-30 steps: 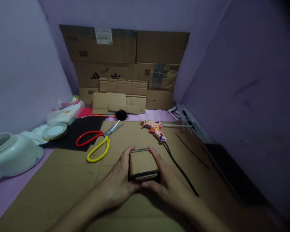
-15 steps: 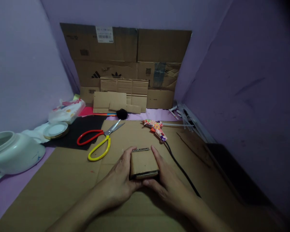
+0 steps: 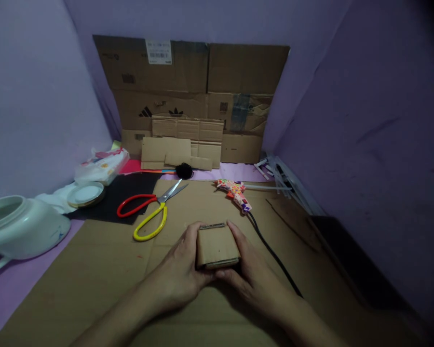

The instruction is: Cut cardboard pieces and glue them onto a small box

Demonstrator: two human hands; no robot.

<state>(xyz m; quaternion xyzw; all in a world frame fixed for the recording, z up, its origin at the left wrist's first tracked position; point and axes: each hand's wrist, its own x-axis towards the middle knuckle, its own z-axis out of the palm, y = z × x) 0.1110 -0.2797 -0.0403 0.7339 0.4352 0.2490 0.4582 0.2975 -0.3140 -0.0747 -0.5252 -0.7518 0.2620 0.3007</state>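
Observation:
A small cardboard box (image 3: 219, 246) sits between my two hands, its dark corrugated edges showing at the front and back. My left hand (image 3: 186, 260) is closed on its left side, and my right hand (image 3: 248, 262) grips the right side. Both thumbs lie along the near face, close together. Beyond the box, to the right, lies a floral-patterned glue gun (image 3: 235, 193) with a clear stick in its back and a black cord (image 3: 271, 250). Scissors (image 3: 159, 207) with one red and one yellow handle rest open to the left.
A white teapot-like pot (image 3: 29, 229) and a round lid (image 3: 86, 193) stand at left, near black paper (image 3: 130, 185). Cardboard pieces (image 3: 166, 149) and black yarn (image 3: 184, 170) are at the back. Clear glue sticks (image 3: 284, 176) and a dark flat slab (image 3: 350, 260) lie along the right wall.
The box is tipped slightly in my hands, so its near edge looks a little different. The whole view has shifted slightly; the other objects stay in place.

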